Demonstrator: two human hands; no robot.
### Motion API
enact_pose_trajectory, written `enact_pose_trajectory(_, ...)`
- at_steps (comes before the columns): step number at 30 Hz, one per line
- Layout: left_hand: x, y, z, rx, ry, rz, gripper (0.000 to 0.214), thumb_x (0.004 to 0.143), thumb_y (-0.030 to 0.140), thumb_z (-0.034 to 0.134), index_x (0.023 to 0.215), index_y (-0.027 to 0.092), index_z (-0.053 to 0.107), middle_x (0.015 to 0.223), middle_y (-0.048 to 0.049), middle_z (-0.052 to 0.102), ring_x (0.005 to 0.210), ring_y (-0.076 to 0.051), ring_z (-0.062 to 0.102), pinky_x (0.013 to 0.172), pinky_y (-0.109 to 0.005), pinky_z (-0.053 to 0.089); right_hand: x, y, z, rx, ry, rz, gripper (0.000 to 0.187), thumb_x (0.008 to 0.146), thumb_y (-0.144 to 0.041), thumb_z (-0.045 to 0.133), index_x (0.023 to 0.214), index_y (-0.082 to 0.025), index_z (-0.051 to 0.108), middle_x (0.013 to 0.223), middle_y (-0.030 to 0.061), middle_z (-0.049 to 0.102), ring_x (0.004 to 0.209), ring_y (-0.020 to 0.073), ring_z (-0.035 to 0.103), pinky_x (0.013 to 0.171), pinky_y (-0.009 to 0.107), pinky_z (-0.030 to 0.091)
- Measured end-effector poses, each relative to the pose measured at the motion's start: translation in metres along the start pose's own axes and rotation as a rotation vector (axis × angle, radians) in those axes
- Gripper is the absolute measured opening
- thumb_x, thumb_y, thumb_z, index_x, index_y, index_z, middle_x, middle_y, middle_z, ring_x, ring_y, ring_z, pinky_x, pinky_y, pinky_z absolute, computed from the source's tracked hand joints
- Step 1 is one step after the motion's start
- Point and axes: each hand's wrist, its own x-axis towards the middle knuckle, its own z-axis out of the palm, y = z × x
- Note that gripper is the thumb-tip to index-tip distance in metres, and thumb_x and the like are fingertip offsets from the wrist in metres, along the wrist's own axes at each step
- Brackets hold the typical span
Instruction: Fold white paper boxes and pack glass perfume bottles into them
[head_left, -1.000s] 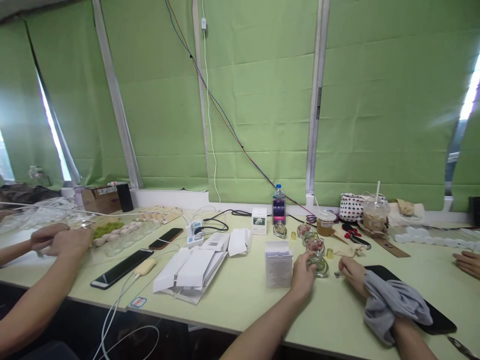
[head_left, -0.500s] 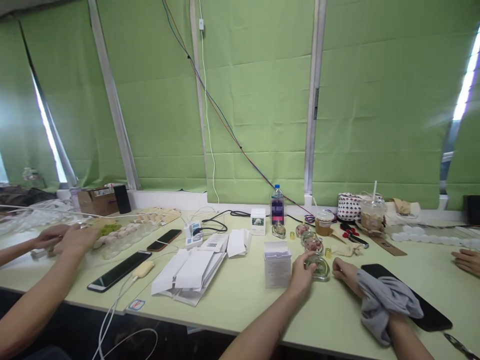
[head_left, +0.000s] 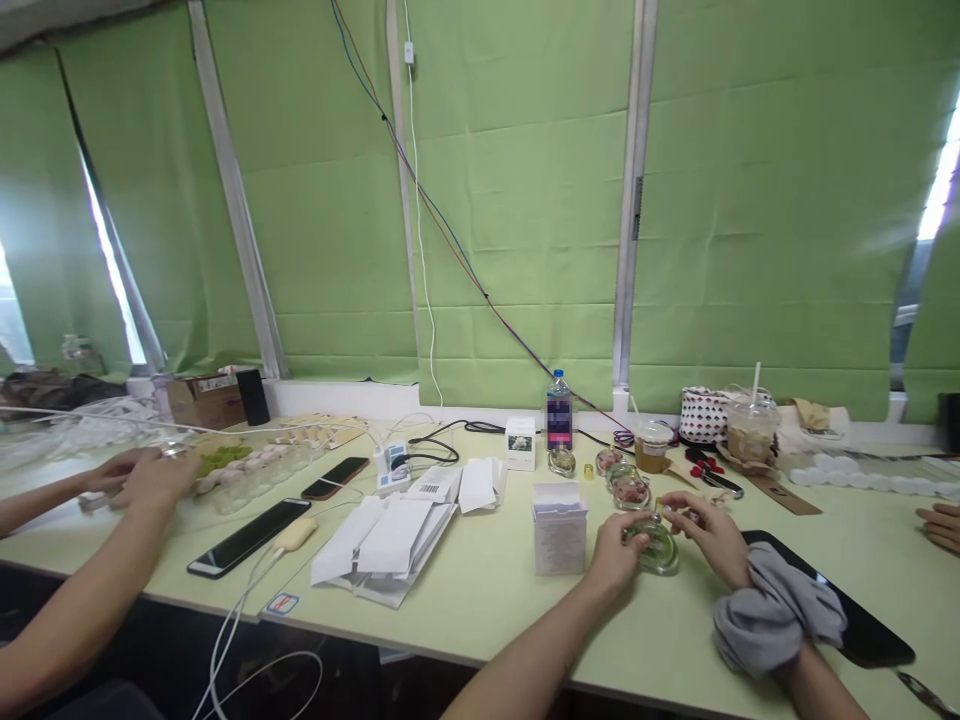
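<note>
My left hand (head_left: pixel 616 552) is closed around the side of a round, flat glass bottle (head_left: pixel 660 553) with green contents, which is tilted up on the table. My right hand (head_left: pixel 705 530), with a grey scrunchie (head_left: pixel 776 605) on its wrist, pinches a small yellow cap (head_left: pixel 659 506) at the bottle's neck. Whether the cap is seated cannot be seen. Just behind are similar round glass bottles (head_left: pixel 630 490) with reddish contents. Left of my left hand stands an open white box (head_left: pixel 559 535). Farther back are another small yellow cap (head_left: pixel 589 471) and a round bottle (head_left: pixel 561 461).
Flattened white boxes (head_left: pixel 390 540) lie left of the open box. A black tablet (head_left: pixel 847 610) lies by my right forearm. Drink cups (head_left: pixel 652 448) and a water bottle (head_left: pixel 559 415) stand behind. A co-worker's hands (head_left: pixel 150 480) work at left; another person's hand (head_left: pixel 941 525) rests at right.
My right hand has taken the nearer yellow cap from the table and brought it to the green bottle's neck. My left hand has tilted the bottle and moved it slightly right.
</note>
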Motion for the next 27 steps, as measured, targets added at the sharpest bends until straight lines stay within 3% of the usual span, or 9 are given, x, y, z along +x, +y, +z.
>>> enact_pose_trajectory(13,-0.0014,0.0001,0.002,0.07,0.006,0.039,0.042,0.07,0.011,0.057,0.11,0.02,0.068,0.113,-0.008,0.067,0.109,-0.025,0.057,0.103,-0.04,0.039,-0.0038,-0.0004,0.0007,-0.022,-0.072,-0.164,0.032,0.081,-0.049,0.052,0.086,-0.025,0.073,0.094,0.0085,0.069,0.062,0.0206,0.06,0.069,0.037,0.052)
enact_pose_trajectory(27,-0.0069,0.0033,-0.0014,0.133,-0.051,0.052,0.05,0.071,0.011,0.055,0.12,0.02,0.063,0.116,-0.01,0.063,0.114,-0.026,0.053,0.105,-0.041,0.036,-0.0027,0.0007,0.0012,-0.13,-0.077,-0.099,0.032,0.078,-0.048,0.052,0.084,-0.023,0.07,0.087,0.0076,0.072,0.058,0.0206,0.065,0.064,0.035,0.052)
